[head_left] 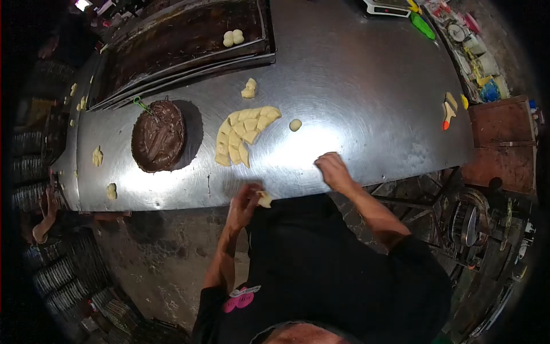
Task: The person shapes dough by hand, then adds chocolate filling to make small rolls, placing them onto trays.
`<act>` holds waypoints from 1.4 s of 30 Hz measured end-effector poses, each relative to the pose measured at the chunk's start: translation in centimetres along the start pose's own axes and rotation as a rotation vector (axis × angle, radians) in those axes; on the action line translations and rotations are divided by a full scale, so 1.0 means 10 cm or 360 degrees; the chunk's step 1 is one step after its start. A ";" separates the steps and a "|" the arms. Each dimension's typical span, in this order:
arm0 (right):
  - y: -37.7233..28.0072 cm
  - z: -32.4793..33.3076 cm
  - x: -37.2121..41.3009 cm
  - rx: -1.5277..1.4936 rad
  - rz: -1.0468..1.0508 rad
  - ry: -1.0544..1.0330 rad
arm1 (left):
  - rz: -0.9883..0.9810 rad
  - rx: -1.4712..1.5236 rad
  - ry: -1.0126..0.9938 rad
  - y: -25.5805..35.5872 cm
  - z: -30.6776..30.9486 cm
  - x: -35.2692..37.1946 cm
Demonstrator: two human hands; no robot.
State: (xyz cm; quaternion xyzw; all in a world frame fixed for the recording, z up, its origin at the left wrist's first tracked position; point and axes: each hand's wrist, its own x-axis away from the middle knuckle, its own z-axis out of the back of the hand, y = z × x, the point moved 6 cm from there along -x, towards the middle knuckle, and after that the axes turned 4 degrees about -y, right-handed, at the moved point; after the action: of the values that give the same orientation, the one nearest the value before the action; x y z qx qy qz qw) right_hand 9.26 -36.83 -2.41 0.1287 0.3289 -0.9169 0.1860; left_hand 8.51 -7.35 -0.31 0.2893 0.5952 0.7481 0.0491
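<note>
The left hand pinches a pale dough piece at the steel desk's near edge. The right hand rests knuckles-up on the desk; its grip cannot be told. A round pan holds glossy dark paste, and a dark tray holds dough balls.

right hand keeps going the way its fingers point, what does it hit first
Likely the small dough ball or, just past it, the end of the fanned dough pieces. The right hand points up-left across bare steel table; fisheye bend leaves the line unsure.
</note>
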 end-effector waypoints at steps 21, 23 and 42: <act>-0.01 0.26 -0.45 -0.0313 -0.1087 0.0307 | -0.0147 -0.0484 -0.0052 0.28 -0.33 -1.33; -0.09 0.18 -0.69 -0.0190 -0.1015 0.0181 | -0.0241 -0.0326 0.0022 0.03 -0.03 -1.10; -0.93 0.00 -1.12 -0.1670 -0.1120 -0.0151 | -0.0314 0.0850 0.0353 0.77 -0.01 -0.54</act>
State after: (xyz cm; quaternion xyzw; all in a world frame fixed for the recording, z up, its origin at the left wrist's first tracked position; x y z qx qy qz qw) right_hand 15.35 -27.26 6.78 -0.1362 0.7487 -0.6446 -0.0740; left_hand 15.03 -11.92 4.73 0.1495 0.7978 0.5838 -0.0216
